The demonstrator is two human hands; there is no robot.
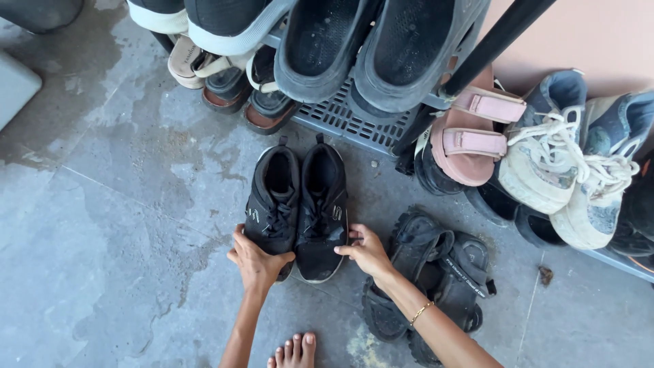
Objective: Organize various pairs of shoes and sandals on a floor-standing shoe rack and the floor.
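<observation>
A pair of black laced sneakers stands side by side on the grey concrete floor, toes toward me. My left hand [255, 262] wraps over the toe of the left black sneaker [272, 197]. My right hand [366, 251] presses its fingertips against the outer toe side of the right black sneaker [322, 208]; a thin gold bracelet is on that wrist. The two shoes touch each other along their inner sides.
A grey plastic shoe rack [347, 123] stands just beyond, carrying dark shoes on top. Black strap sandals [429, 272] lie right of my hand. Pink sandals [470, 133] and white-blue sneakers [572, 163] sit at right. My bare foot [296, 351] shows at the bottom edge.
</observation>
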